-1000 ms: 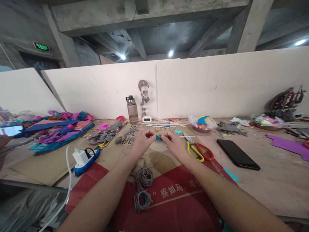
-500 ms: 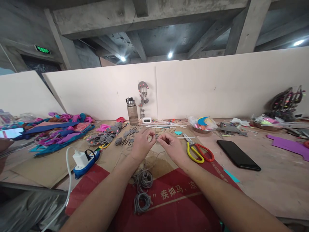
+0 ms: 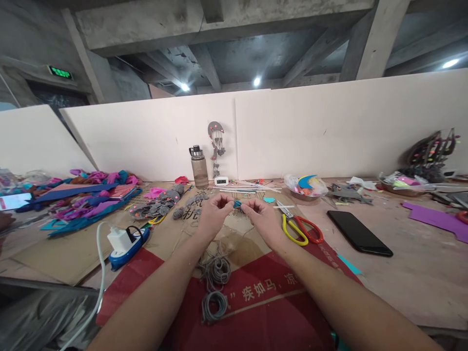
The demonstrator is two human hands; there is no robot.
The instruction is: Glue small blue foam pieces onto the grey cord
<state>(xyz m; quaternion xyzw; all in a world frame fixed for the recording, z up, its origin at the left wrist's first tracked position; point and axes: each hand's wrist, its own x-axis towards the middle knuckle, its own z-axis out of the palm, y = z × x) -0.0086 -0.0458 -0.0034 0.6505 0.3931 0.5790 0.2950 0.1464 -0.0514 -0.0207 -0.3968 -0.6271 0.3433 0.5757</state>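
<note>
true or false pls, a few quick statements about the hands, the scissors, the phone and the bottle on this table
1. Both hands pinch a small teal piece between them. True: the left hand and right hand meet at the teal piece.
2. The scissors lie left of the left hand. False: the scissors lie right of the right hand.
3. The phone is lit and held up. False: the phone lies flat and dark on the table.
4. A bottle stands by the white wall. True: the bottle is upright there.

Dim ceiling spotlights, warped edges
</note>
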